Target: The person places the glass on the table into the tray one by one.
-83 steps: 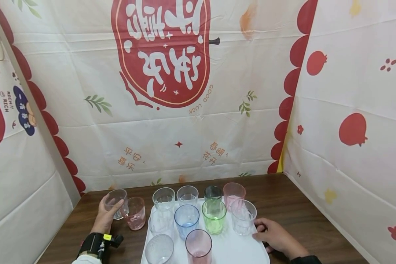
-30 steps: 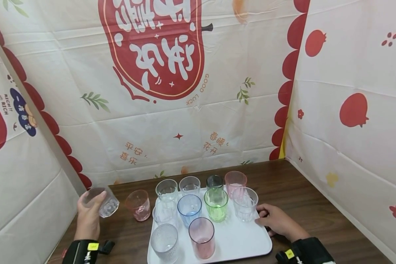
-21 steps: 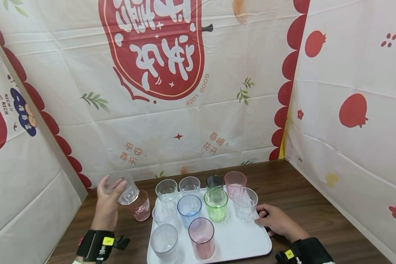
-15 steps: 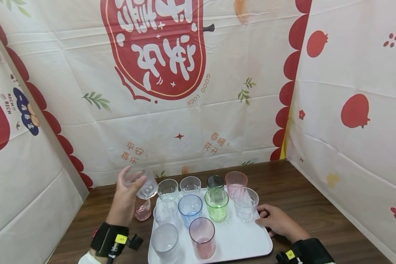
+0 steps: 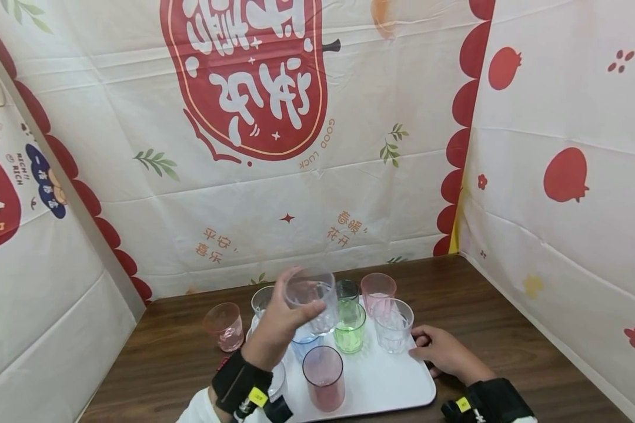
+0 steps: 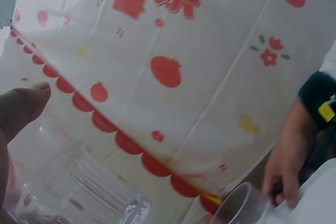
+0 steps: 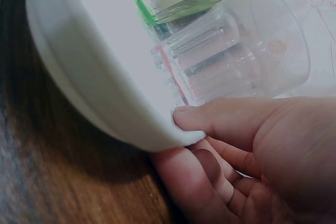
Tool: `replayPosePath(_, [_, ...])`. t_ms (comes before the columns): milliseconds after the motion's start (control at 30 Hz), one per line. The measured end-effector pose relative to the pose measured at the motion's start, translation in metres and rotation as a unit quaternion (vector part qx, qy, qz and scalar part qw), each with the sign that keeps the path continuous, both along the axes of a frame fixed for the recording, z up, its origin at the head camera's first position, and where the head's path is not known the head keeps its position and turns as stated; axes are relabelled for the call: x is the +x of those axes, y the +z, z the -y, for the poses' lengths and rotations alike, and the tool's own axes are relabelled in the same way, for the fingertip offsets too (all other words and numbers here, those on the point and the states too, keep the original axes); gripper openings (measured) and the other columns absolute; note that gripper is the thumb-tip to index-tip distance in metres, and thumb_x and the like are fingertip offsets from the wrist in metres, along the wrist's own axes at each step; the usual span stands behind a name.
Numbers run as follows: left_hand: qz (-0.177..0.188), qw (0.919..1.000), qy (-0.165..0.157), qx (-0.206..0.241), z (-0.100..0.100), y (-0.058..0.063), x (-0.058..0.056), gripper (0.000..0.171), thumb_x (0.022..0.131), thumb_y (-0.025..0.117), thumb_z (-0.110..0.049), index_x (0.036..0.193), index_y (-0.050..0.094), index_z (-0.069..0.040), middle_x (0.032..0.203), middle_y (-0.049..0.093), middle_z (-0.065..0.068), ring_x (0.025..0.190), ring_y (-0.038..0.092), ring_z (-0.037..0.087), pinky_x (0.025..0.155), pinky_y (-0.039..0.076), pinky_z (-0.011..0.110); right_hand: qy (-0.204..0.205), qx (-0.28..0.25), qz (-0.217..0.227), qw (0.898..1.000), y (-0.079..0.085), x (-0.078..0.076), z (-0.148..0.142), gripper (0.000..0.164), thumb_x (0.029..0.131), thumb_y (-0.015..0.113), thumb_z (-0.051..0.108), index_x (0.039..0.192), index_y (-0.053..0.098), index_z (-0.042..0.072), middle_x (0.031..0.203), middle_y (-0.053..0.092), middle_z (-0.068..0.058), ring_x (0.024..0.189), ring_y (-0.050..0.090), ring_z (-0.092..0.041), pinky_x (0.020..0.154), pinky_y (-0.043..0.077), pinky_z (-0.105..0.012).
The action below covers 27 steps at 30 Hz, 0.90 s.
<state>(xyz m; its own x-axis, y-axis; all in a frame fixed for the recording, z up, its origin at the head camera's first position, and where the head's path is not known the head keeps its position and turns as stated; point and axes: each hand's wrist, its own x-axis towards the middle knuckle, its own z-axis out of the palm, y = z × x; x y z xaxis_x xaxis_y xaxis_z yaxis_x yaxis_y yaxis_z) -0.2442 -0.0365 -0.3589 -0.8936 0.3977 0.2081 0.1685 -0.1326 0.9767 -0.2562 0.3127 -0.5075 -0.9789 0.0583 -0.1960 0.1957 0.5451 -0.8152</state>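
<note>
My left hand [image 5: 284, 320] grips a clear glass [image 5: 325, 311] and holds it in the air over the white tray [image 5: 381, 385]. The left wrist view shows the same clear glass [image 6: 68, 177] large beside my thumb. At the tray's right edge, my right hand [image 5: 441, 354] pinches the rim between thumb and fingers, plain in the right wrist view at the white rim [image 7: 152, 129]. On the tray stand a purple-pink tumbler [image 5: 324, 382], a green glass [image 5: 350, 329], a clear glass at the right [image 5: 394, 329] and several others. My left hand and arm hide part of the left side.
A pink glass [image 5: 224, 329] stands on the brown wooden table [image 5: 164, 364], left of the tray. At the tray's far end are a dark glass [image 5: 347, 290] and a pink glass [image 5: 378, 291]. Printed cloth [image 5: 275, 194] walls in the back and both sides.
My left hand has carried the clear glass from the table's left side, past the pink glass, rightward over the tray. My right hand stays on the tray's edge.
</note>
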Motion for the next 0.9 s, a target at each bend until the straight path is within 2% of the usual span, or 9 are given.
replayPosePath(167, [0.006, 0.9996, -0.025, -0.006, -0.028, -0.012, 0.011, 0.086, 0.084, 0.083, -0.016, 0.149, 0.027, -0.009, 0.139, 0.050, 0.020, 0.121, 0.055, 0.031, 0.094, 0.049, 0.037, 0.001, -0.001, 0.003, 1.000, -0.001, -0.002, 0.000, 0.056, 0.087, 0.078, 0.017, 0.135, 0.055, -0.001, 0.106, 0.056, -0.012, 0.082, 0.058, -0.023, 0.060, 0.056, -0.038])
replayPosePath(367, [0.019, 0.9991, -0.024, -0.029, -0.061, -0.030, 0.027, 0.082, 0.080, 0.085, -0.010, 0.144, 0.035, -0.015, 0.132, 0.056, 0.014, 0.116, 0.059, 0.030, 0.092, 0.052, 0.038, 0.004, -0.002, -0.002, 1.000, -0.002, -0.001, -0.001, 0.055, 0.087, 0.078, 0.015, 0.134, 0.056, -0.002, 0.106, 0.057, -0.012, 0.082, 0.059, -0.023, 0.059, 0.056, -0.039])
replayPosePath(567, [0.041, 0.9981, -0.027, -0.037, -0.085, -0.050, 0.040, 0.083, 0.077, 0.088, -0.014, 0.142, 0.037, -0.018, 0.130, 0.056, 0.011, 0.110, 0.060, 0.026, 0.084, 0.052, 0.032, 0.012, -0.007, -0.020, 1.000, -0.002, 0.000, 0.000, 0.054, 0.086, 0.078, 0.014, 0.133, 0.056, -0.003, 0.105, 0.059, -0.011, 0.082, 0.060, -0.022, 0.058, 0.056, -0.039])
replayPosePath(767, [0.045, 0.9979, 0.012, -0.046, -0.103, -0.067, 0.047, 0.088, 0.074, 0.090, -0.014, 0.142, 0.036, -0.015, 0.128, 0.055, 0.010, 0.104, 0.061, 0.026, 0.081, 0.051, 0.031, 0.008, -0.012, -0.033, 0.999, -0.002, 0.002, 0.002, 0.054, 0.084, 0.077, 0.011, 0.132, 0.057, -0.004, 0.103, 0.058, -0.011, 0.080, 0.059, -0.022, 0.055, 0.056, -0.039])
replayPosePath(900, [0.053, 0.9970, 0.034, -0.045, -0.111, -0.077, 0.049, 0.087, 0.072, 0.090, -0.013, 0.141, 0.037, -0.015, 0.129, 0.054, 0.009, 0.108, 0.057, 0.027, 0.082, 0.049, 0.032, 0.005, -0.015, -0.037, 0.999, -0.002, 0.002, 0.003, 0.052, 0.083, 0.074, 0.008, 0.131, 0.057, -0.004, 0.102, 0.057, -0.011, 0.079, 0.058, -0.023, 0.054, 0.055, -0.039])
